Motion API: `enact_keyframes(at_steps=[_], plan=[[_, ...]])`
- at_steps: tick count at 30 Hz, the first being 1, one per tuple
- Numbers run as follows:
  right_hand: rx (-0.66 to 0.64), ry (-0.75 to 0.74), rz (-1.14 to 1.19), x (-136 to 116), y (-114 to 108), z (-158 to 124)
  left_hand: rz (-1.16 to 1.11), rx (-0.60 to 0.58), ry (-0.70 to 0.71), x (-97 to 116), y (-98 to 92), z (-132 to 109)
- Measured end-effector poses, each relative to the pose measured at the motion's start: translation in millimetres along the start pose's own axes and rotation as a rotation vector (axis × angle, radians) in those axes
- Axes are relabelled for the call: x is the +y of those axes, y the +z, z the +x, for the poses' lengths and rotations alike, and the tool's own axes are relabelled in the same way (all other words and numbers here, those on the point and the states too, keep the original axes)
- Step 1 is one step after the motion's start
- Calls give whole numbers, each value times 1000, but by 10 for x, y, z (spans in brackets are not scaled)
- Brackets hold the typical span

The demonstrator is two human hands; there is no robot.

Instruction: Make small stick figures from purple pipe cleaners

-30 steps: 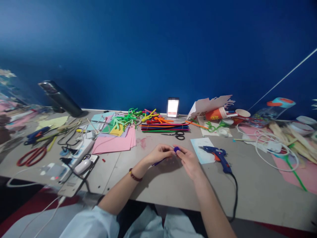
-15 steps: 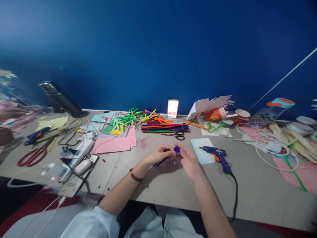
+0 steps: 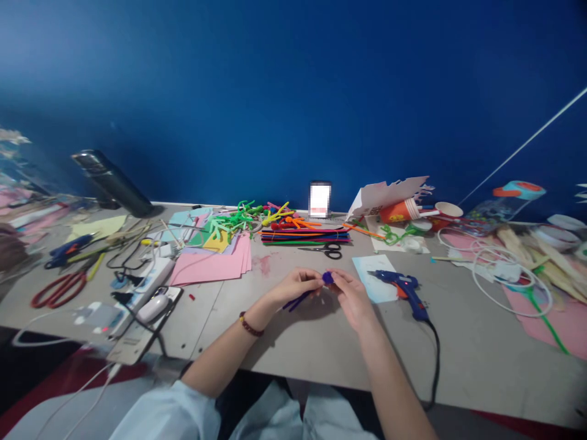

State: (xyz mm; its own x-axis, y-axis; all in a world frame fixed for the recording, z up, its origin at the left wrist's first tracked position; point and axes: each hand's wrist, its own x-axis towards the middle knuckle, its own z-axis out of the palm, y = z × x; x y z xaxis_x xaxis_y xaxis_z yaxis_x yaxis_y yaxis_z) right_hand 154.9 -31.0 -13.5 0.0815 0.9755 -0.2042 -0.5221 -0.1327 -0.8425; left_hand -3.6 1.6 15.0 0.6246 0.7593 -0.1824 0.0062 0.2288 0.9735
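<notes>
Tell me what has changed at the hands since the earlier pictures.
The purple pipe cleaner at the left hand now shows as two diverging strands rather than one thin line. The right hand has closed in on the dark blue pompom, so the fingers of both hands nearly meet at it. Nothing was visibly let go. The blue hot glue gun and black-handled scissors stayed put.

Facing me — a deep blue wall (image 3: 293, 91) rising behind a long grey tabletop (image 3: 472, 360) — the light soft and bluish
</notes>
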Motion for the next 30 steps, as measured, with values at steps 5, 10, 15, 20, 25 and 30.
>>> enact_keyframes(at_steps=[5, 10, 15, 20, 25, 30], plan=[[11, -32, -77, 46, -25, 17, 35, 27, 2, -19, 1, 4], [13, -55, -111, 90, -40, 34, 60, 43, 29, -44, 0, 16], [9, -40, -109, 105, -44, 41, 41, 43, 15, -45, 8, 16], [-24, 7, -49, 87, -29, 31, 7, 42, 10, -14, 21, 5], [-59, 66, 51, 51, -3, 6, -44, 12, 9, -14, 24, -4], [-66, 70, 117, 36, 6, -13, -82, 1, -8, -23, 34, -7]])
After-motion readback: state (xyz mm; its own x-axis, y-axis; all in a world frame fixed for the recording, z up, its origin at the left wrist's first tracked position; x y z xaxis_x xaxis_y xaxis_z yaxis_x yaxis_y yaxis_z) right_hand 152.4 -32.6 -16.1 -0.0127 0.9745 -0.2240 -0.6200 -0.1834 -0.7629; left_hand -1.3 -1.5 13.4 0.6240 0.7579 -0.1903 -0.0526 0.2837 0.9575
